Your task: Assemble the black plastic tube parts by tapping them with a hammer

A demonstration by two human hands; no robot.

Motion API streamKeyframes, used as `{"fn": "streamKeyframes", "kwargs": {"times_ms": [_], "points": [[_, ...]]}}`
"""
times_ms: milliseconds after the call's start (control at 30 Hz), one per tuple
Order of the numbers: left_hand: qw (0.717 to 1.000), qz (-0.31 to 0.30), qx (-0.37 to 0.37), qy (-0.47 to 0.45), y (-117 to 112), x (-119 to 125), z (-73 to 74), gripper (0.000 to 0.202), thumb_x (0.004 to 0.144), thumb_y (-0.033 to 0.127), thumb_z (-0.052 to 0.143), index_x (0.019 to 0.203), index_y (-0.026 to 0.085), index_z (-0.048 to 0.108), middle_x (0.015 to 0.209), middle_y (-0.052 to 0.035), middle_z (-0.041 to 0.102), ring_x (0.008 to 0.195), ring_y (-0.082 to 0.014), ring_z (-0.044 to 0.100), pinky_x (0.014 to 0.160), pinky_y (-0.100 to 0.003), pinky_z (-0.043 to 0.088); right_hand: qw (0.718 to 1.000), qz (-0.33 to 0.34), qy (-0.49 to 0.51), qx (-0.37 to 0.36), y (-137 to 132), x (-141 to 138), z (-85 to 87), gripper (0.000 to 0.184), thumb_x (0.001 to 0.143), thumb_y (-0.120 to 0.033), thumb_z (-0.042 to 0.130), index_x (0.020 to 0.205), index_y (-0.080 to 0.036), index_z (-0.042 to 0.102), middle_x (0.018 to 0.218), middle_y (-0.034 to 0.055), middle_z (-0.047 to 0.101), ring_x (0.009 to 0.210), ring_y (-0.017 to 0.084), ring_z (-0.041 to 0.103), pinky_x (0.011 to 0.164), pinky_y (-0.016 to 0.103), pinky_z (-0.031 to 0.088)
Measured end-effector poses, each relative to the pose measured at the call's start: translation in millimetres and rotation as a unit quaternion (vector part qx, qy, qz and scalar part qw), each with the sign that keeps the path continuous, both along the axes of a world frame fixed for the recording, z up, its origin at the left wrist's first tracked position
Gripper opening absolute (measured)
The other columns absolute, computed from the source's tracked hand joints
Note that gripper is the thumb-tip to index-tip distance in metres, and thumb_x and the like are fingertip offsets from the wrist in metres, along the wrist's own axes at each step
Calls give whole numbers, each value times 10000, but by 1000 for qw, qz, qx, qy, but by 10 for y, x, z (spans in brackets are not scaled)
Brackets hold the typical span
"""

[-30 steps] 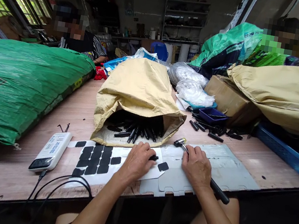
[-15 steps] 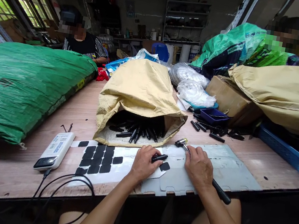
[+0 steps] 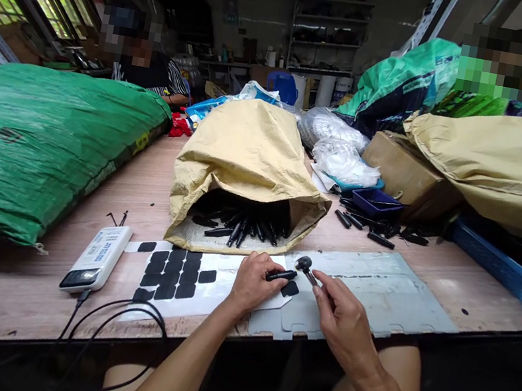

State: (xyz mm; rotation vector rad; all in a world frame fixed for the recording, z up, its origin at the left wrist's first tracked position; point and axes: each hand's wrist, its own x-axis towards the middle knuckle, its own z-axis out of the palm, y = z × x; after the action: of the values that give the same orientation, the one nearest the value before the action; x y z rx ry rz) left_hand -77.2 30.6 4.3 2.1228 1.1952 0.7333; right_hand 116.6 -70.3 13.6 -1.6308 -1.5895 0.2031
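My left hand [image 3: 253, 282] is closed on a short black stick-like part [image 3: 281, 275], held over a white backing sheet [image 3: 225, 283] that carries several black adhesive pads [image 3: 174, 271]. My right hand [image 3: 343, 318] grips a small hammer [image 3: 305, 267] by its handle; the round metal head is raised just right of the black part's tip. One loose black pad [image 3: 289, 289] lies under the part. Just behind my hands, a tan sack [image 3: 248, 153] lies open on its side with many black parts [image 3: 240, 225] spilling from its mouth.
A grey metal plate [image 3: 375, 290] lies under my right hand. A white power bank [image 3: 98, 250] with a black cable sits to the left. Green sacks [image 3: 34, 135], a cardboard box [image 3: 407, 171], a blue tray [image 3: 374, 202] and loose black parts [image 3: 376, 228] crowd the wooden table [image 3: 153, 176]. Two other people sit beyond.
My right hand has lifted the hammer off the plate and swung its head toward the black part. My left hand has picked the part up and holds it over the loose pad.
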Motion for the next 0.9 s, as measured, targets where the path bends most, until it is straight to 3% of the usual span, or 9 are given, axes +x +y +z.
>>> {"fn": "streamKeyframes", "kwargs": {"times_ms": [300,500,667,900], "points": [[1000,-1,29,4,-9,-6,-47,183,803,281,813,987,279,812,866,-19,693,926,-215,570,860,-349,421,1000,5,-21,4,-56,-106,-26,336,1020,-284,453,1278,-230,663,1060,86,733,979,208,692,897,357,555],[999,-7,32,13,-3,-9,-50,164,826,308,796,987,279,805,875,-19,686,933,-216,562,851,-350,411,1000,8,-21,10,-37,-189,43,333,1023,-293,458,1281,-230,659,1069,93,724,987,214,687,888,359,552],[999,-8,29,27,-4,-11,-25,58,831,302,787,874,264,789,879,-16,670,959,-217,562,854,-353,403,998,35,-45,-6,-50,-300,29,339,1030,-268,428,1281,-245,655,1042,74,720,958,198,688,859,331,551],[1000,1,26,14,-25,-3,-12,165,792,249,778,956,267,794,893,-18,695,958,-224,571,875,-361,423,996,-42,-78,11,37,-29,73,325,1017,-305,466,1268,-245,665,1063,65,725,974,199,687,865,315,513]]}}
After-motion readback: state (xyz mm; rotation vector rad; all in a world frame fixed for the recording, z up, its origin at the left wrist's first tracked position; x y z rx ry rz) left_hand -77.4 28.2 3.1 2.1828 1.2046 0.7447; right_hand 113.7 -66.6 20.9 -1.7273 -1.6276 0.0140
